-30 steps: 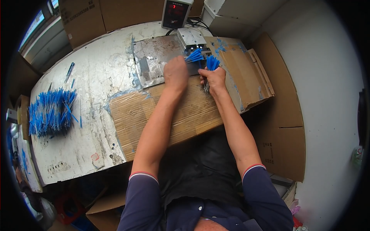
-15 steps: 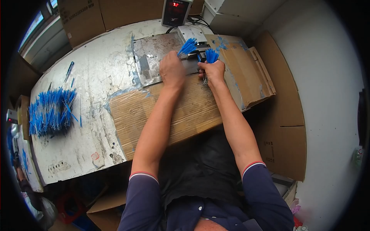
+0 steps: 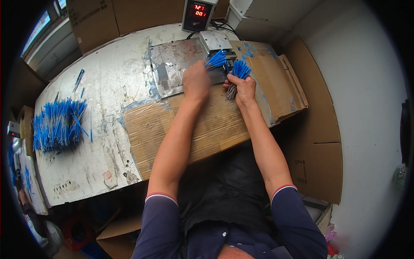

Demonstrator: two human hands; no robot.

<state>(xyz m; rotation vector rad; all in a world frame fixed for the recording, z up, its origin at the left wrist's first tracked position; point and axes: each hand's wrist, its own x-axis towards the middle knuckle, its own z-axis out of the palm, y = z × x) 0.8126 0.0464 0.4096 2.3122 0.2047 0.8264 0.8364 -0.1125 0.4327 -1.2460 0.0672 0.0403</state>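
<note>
My left hand [image 3: 196, 82], slightly blurred, is closed around a bundle of thin blue-tipped wires [image 3: 217, 59]. Their blue ends point up and right toward a small metal machine [image 3: 214, 41]. Just to the right, my right hand [image 3: 243, 87] grips a second, thicker bundle of blue-tipped wires [image 3: 240, 69]. Blue ends fan out above its thumb, while bare grey ends hang below the fingers. Both hands are above the near edge of a worn metal plate [image 3: 174, 56]. My left fingertips are mostly hidden behind the back of the hand.
At the far left of the white worktable [image 3: 101, 159] lies a large pile of blue-tipped wires [image 3: 59, 125], with a pen [image 3: 79, 77] behind it. A display box [image 3: 198, 16] with lit red digits stands at the back. Flattened cardboard [image 3: 181, 134] covers the front edge; a cardboard box [image 3: 274, 80] sits right.
My right hand has shifted slightly down and right with its bundle. The left hand's bundle has moved a little right and down. The display shows more lit digits.
</note>
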